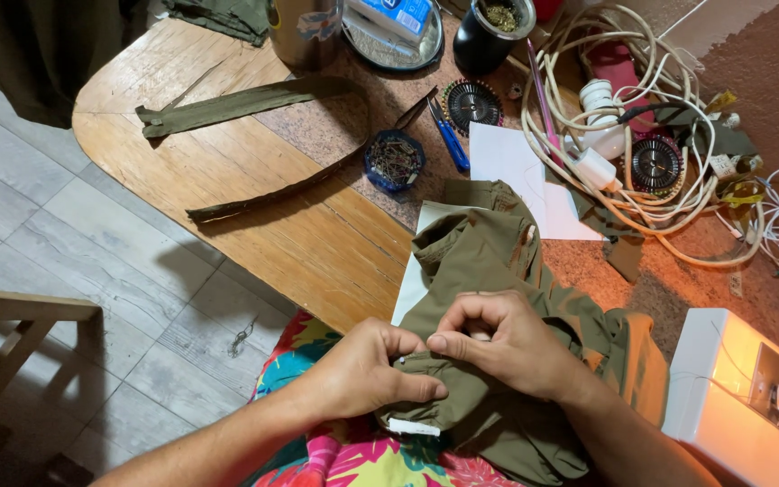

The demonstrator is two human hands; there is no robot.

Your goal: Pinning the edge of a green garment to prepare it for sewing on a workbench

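Observation:
An olive green garment [489, 261] lies bunched at the near edge of the wooden table [227, 162] and spills onto my lap. My left hand [367, 370] pinches a folded edge of it between thumb and fingers. My right hand [502, 341] is curled over the same fold, fingertips meeting the left hand's; what they hold between them besides cloth I cannot tell. A white strip [412, 427] shows under the cloth below my left hand.
A blue pin box [395, 160], blue-handled scissors [439, 126], olive fabric strips [236, 104], round pin wheels [472, 104], white paper [525, 176], tangled white cables [669, 135] and a dark cup [493, 32] sit on the table. A white sewing machine [741, 388] stands at right. Wooden chair [11, 316] at left.

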